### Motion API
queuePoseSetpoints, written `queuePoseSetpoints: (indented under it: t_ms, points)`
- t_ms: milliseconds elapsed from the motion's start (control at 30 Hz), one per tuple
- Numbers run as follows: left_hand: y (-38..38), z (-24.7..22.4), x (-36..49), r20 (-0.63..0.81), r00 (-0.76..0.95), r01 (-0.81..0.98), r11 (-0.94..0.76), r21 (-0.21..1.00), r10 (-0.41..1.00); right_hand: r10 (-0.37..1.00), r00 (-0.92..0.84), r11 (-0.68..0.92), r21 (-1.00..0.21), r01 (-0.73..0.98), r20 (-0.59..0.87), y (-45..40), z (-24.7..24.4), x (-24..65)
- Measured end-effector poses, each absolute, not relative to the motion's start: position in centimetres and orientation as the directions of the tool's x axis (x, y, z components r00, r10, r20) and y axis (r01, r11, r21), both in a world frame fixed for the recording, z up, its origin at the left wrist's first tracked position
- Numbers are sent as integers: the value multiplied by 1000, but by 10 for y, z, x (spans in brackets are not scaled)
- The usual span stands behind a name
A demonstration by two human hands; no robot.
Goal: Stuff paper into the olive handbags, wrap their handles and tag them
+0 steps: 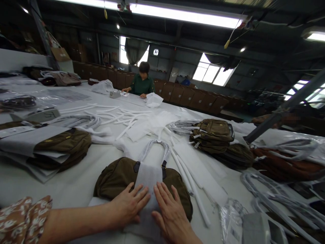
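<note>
An olive-green handbag [114, 178] lies flat on the white table right before me. Its handles [152, 145], wrapped in pale film, point away from me. A strip of white foam sheet [149, 174] runs down the middle of the bag. My left hand [130, 205] rests on the strip and the bag's left part, fingers spread. Flat on the strip's right side lies my right hand [171, 210], its fingers stretched out. The lower end of the bag is partly hidden by my hands.
Wrapped olive bags [73, 144] lie at the left, and stacked olive bags [213, 132] at the right. White foam tubes [188, 173] and loose sheets [142, 125] cover the middle. A grey device [259, 228] stands front right. A person in green [143, 83] sits across the table.
</note>
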State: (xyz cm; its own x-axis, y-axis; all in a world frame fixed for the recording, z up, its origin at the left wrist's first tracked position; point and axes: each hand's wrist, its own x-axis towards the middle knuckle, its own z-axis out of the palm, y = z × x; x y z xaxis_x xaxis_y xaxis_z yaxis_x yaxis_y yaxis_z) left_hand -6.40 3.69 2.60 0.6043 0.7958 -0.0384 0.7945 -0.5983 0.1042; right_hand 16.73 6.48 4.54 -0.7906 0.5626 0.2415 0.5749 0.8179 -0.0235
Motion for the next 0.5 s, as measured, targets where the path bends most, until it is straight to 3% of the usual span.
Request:
queuePoseSetpoints:
  t_ms: [233,500]
  points:
    - [42,27,-73,-60,620,780,-605,164,783,542,-840,835,-118,537,12,84,12,161]
    - [35,31,-68,-83,604,794,-589,151,792,577,-816,813,-76,577,-29,72,18,151]
